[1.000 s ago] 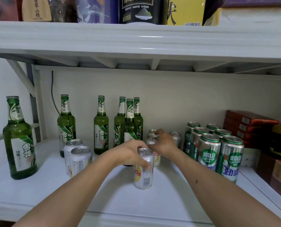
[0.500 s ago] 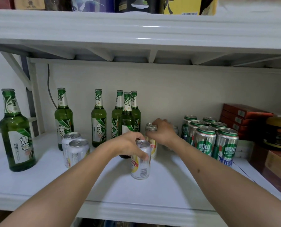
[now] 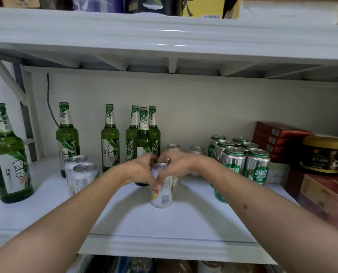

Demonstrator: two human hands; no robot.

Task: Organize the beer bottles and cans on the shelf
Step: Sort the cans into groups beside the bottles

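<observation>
Partly sorted, I'd judge: green cans (image 3: 241, 160) blocked up right, bottles (image 3: 142, 134) mostly clustered at back, but two bottles and silver cans (image 3: 81, 174) sit loose on the left. Left hand (image 3: 142, 170) grips the can (image 3: 161, 191) mid-shelf (image 3: 124, 219); right hand (image 3: 176, 164) curls over another can behind, grip unclear. Can upright, axis vertical, barcode toward camera.

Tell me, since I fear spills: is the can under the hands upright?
Upright: the can stands on the shelf, top up.
</observation>
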